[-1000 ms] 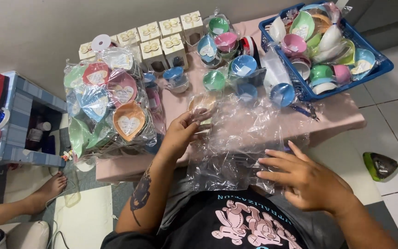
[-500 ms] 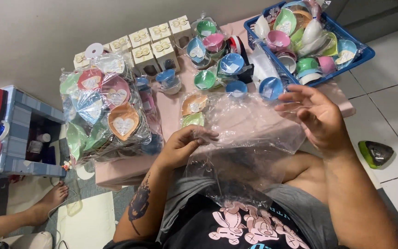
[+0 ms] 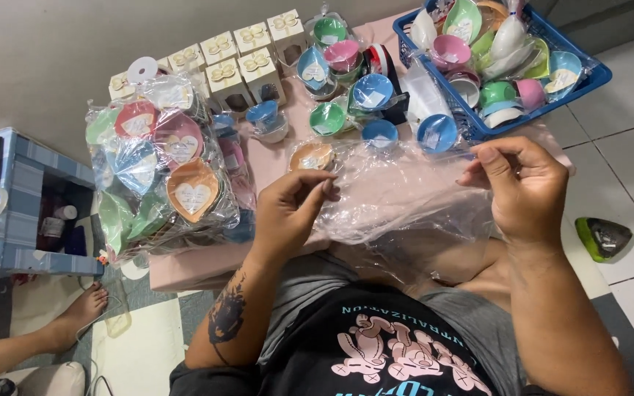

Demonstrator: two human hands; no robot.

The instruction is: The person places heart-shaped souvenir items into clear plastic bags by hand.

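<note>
My left hand point(image 3: 288, 213) and my right hand point(image 3: 522, 187) hold a clear plastic bag point(image 3: 405, 194) stretched between them over the near edge of a low pink table point(image 3: 185, 268). The left fingers pinch the bag's left edge. The right fingers pinch its upper right edge, raised near a blue basket point(image 3: 596, 73). A small orange heart-shaped dish point(image 3: 311, 155) lies on the table just beyond the left hand, at the bag's far left corner. The bag looks empty where it sags over my lap.
A big clear bag of wrapped heart dishes point(image 3: 159, 172) fills the table's left. Small cream boxes point(image 3: 229, 62) line the back. Loose coloured bowls point(image 3: 354, 92) sit mid-table; the blue basket holds several more. Another person's foot point(image 3: 82, 308) rests at lower left beside a plaid box point(image 3: 31, 213).
My right hand rose from my lap to the basket's front edge, pulling the plastic bag taut. My left hand drew back from the orange dish and now pinches the bag's edge.
</note>
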